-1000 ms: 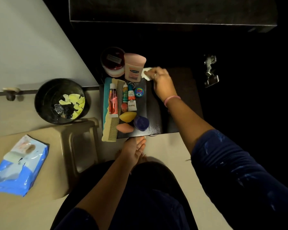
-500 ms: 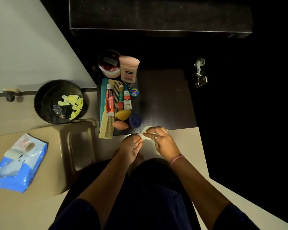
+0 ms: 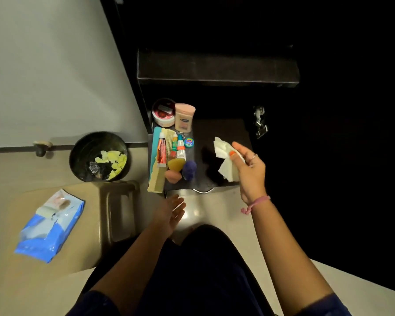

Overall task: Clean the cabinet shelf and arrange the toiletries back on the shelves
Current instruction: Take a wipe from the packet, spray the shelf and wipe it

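Right hand (image 3: 249, 169) pinches crumpled white wipe (image 3: 226, 159) above dark cabinet shelf (image 3: 221, 131); left hand (image 3: 169, 213) spread, idle. Risk: a careless sweep could topple the upright pink lotion bottle (image 3: 184, 117).

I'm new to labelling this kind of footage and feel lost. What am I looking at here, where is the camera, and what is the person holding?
There is no machine: a person wears a camera on the head, looking down at their own arms. The right hand holds a crumpled white wipe above a dark cabinet shelf. The left hand is open and holds nothing. On the shelf's left side lie toiletries: a pink lotion bottle, a comb, a toothpaste tube and makeup sponges. Left of the cabinet stand a black bin with scraps in it and a stool bearing a blue wipes pack.
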Demonstrator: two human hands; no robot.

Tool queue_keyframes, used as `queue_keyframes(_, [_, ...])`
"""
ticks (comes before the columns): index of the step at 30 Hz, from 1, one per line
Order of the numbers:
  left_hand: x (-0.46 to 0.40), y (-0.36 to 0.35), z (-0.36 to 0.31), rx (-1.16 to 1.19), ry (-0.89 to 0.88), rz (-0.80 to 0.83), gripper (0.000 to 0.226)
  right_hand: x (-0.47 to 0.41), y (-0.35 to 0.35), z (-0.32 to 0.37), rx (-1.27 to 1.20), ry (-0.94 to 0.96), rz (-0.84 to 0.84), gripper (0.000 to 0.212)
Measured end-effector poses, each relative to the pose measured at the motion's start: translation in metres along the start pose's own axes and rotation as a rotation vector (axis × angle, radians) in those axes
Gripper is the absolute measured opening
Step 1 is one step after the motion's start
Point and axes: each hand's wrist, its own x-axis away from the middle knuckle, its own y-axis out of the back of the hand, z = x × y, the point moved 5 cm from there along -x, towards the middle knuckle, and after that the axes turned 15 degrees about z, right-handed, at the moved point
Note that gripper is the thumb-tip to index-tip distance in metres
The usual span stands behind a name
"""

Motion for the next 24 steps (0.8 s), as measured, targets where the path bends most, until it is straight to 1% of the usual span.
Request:
queue_keyframes(2, [0.013, 0.009, -0.004, 0.005, -0.010, -0.002, 0.019, -0.006, -0.019, 0.035, -0.073, 0.052, 0.022, 0.025])
queue_keyframes(4, [0.023, 0.017, -0.009, 0.010, -0.034, -0.011, 0.019, -0.018, -0.040, 0.074, -0.083, 0.125, 0.058, 0.023])
queue_keyframes(7, [0.037, 0.025, -0.013, -0.009, -0.044, -0.031, 0.016, -0.043, -0.074, 0.133, -0.012, 0.234, 0.092, 0.021])
queue_keyframes(9, [0.042, 0.029, -0.016, -0.018, -0.042, -0.039, 0.018, -0.067, -0.094, 0.163, 0.077, 0.291, 0.066, 0.023])
queue_keyframes(12, [0.048, 0.034, -0.020, 0.000, -0.050, -0.051, 0.017, -0.104, -0.120, 0.191, 0.178, 0.304, 0.029, 0.023])
queue_keyframes(16, [0.045, 0.037, -0.022, 0.021, -0.059, -0.059, 0.013, -0.128, -0.138, 0.200, 0.255, 0.269, 0.075, 0.023])
queue_keyframes(19, [0.040, 0.037, -0.024, 0.003, -0.040, -0.055, 0.014, -0.111, -0.134, 0.185, 0.266, 0.331, 0.123, 0.024])
queue_keyframes(21, [0.036, 0.036, -0.026, 0.018, -0.055, -0.046, 0.015, -0.102, -0.125, 0.168, 0.368, 0.385, 0.132, 0.031])
queue_keyframes(24, [0.033, 0.035, -0.032, 0.024, -0.072, -0.044, 0.018, -0.102, -0.121, 0.159, 0.601, 0.484, 0.163, 0.040])
